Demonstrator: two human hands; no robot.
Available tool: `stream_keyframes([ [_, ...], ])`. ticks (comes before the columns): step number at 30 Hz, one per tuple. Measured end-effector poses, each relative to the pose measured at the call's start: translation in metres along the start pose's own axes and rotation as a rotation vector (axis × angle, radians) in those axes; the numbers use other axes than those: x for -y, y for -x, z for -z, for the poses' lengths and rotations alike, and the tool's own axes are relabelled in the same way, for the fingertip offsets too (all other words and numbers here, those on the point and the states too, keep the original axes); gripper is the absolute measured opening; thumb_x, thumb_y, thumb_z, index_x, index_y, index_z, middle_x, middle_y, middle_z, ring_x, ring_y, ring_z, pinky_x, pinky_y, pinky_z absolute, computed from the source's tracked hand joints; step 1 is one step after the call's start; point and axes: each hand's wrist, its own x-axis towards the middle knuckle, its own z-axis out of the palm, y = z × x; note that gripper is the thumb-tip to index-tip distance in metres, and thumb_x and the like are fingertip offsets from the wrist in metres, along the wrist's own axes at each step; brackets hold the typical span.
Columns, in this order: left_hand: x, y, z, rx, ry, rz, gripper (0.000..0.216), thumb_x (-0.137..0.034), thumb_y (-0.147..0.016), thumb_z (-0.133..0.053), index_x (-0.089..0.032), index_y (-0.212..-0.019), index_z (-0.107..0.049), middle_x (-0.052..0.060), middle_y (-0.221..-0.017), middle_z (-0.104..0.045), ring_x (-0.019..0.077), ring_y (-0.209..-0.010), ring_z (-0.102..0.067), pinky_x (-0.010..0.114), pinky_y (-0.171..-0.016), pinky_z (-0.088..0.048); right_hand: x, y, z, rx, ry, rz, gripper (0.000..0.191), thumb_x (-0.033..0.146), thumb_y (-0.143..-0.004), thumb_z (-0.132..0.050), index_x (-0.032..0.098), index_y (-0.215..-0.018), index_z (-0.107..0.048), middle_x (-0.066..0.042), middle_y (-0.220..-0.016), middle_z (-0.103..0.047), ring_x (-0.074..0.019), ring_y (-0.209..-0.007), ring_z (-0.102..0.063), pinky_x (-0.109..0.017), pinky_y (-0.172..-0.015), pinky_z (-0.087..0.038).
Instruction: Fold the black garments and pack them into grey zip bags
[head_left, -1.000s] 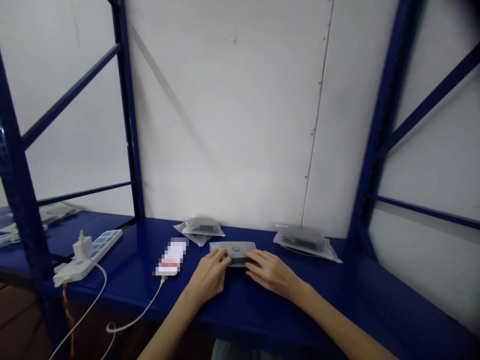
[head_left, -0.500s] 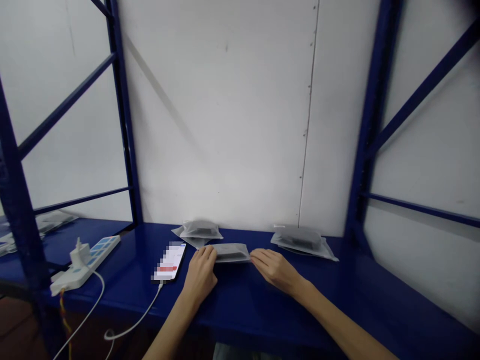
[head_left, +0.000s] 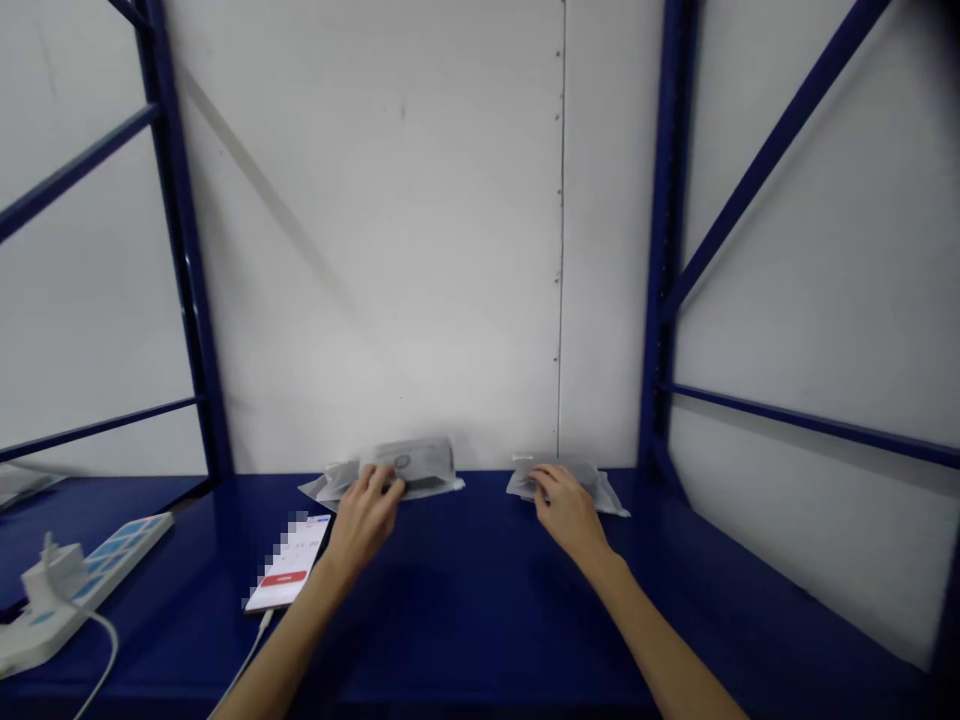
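On the blue shelf (head_left: 465,590), my left hand (head_left: 365,518) reaches to the left pile of grey plastic-wrapped packets (head_left: 409,468) by the white wall. Its fingers lie on the top packet, which sits tilted on the pile. My right hand (head_left: 564,508) rests with curled fingers on the right pile of grey packets (head_left: 592,480). Whether it grips a packet is hidden by the hand itself.
A phone (head_left: 288,564) with a lit screen lies left of my left arm, with a white cable running off the front edge. A white power strip (head_left: 71,590) with a plugged charger lies at far left. Blue rack posts (head_left: 664,240) stand on both sides.
The packet that lay between my hands has gone onto the left pile with my left hand. My right hand has moved right and back onto the right pile. The view has swung right.
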Motion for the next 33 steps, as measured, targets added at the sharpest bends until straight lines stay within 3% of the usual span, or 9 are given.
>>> stream_keyframes([
  [2,0.017,-0.017,-0.005,0.006,-0.054,0.084,0.032,-0.004,-0.090,-0.053,-0.023,-0.112,-0.066,0.011,-0.124,-0.058,0.0296,-0.112,-0.052,0.041,-0.089,-0.053,-0.024,0.004,-0.001,0.103,0.155,-0.171,0.037,0.002,-0.078,-0.055,0.018,-0.105,-0.076,-0.014,-0.117,-0.070,-0.0327,-0.117,-0.061,-0.046,-0.097,-0.052],
  [5,0.040,-0.028,-0.022,0.148,-0.161,0.141,0.037,-0.002,-0.089,-0.052,-0.023,-0.116,-0.065,0.011,-0.127,-0.056,0.0299,-0.114,-0.052,0.040,-0.087,-0.053,-0.046,0.014,-0.002,0.226,0.299,-0.357,0.048,0.001,-0.072,-0.059,0.018,-0.114,-0.075,-0.017,-0.122,-0.068,-0.0372,-0.122,-0.057,-0.050,-0.096,-0.049],
  [10,0.056,-0.011,-0.051,0.259,-0.242,0.253,0.035,0.000,-0.084,-0.054,-0.015,-0.112,-0.068,0.015,-0.113,-0.063,0.0344,-0.103,-0.060,0.050,-0.086,-0.051,-0.060,0.017,-0.001,0.195,0.296,-0.401,0.038,0.006,-0.083,-0.055,0.021,-0.111,-0.076,-0.014,-0.114,-0.072,-0.0318,-0.107,-0.065,-0.042,-0.086,-0.050],
  [14,0.038,0.002,-0.054,0.213,-0.240,0.276,0.042,-0.001,-0.081,-0.054,-0.017,-0.118,-0.066,0.018,-0.124,-0.063,0.0418,-0.126,-0.051,0.065,-0.105,-0.039,-0.055,0.009,-0.001,0.141,0.207,-0.286,0.031,0.013,-0.095,-0.049,0.021,-0.099,-0.079,-0.011,-0.105,-0.075,-0.0282,-0.101,-0.066,-0.039,-0.089,-0.050],
  [18,-0.004,0.003,-0.043,0.174,-0.039,0.186,0.052,-0.003,-0.084,-0.050,-0.019,-0.133,-0.057,0.014,-0.134,-0.059,0.0333,-0.131,-0.049,0.051,-0.108,-0.043,-0.017,0.004,-0.004,0.182,-0.019,-0.040,0.032,0.015,-0.099,-0.047,0.021,-0.103,-0.078,-0.010,-0.104,-0.075,-0.0262,-0.100,-0.066,-0.039,-0.090,-0.051],
  [21,-0.040,-0.001,-0.036,0.197,0.281,-0.033,0.050,-0.016,-0.092,-0.054,-0.023,-0.141,-0.049,0.011,-0.138,-0.056,0.0280,-0.130,-0.049,0.044,-0.108,-0.046,0.020,0.007,-0.009,0.268,-0.231,0.193,0.029,0.016,-0.100,-0.049,0.022,-0.104,-0.077,-0.007,-0.103,-0.075,-0.0234,-0.099,-0.066,-0.037,-0.092,-0.052],
  [24,-0.064,-0.004,-0.037,0.292,0.342,-0.174,0.034,-0.021,-0.094,-0.057,-0.025,-0.128,-0.058,0.008,-0.129,-0.060,0.0268,-0.121,-0.054,0.041,-0.101,-0.050,0.040,0.011,-0.013,0.351,-0.340,0.321,0.022,0.019,-0.100,-0.055,0.022,-0.105,-0.077,-0.006,-0.102,-0.076,-0.0221,-0.100,-0.067,-0.035,-0.094,-0.052],
  [27,-0.068,-0.004,-0.045,0.337,0.262,-0.146,0.025,-0.008,-0.095,-0.047,-0.022,-0.106,-0.064,0.008,-0.114,-0.064,0.0237,-0.107,-0.059,0.037,-0.092,-0.052,0.037,0.012,-0.012,0.327,-0.364,0.273,0.020,0.020,-0.095,-0.065,0.022,-0.111,-0.075,-0.007,-0.108,-0.076,-0.0235,-0.105,-0.067,-0.038,-0.099,-0.051],
  [33,-0.053,0.009,-0.046,0.223,0.224,0.003,0.029,-0.003,-0.094,-0.044,-0.021,-0.103,-0.064,0.008,-0.109,-0.066,0.0227,-0.100,-0.062,0.035,-0.086,-0.052,0.017,0.009,-0.004,0.266,-0.457,0.076,0.017,0.024,-0.091,-0.067,0.022,-0.104,-0.077,-0.008,-0.110,-0.075,-0.0225,-0.095,-0.070,-0.037,-0.088,-0.055],
])
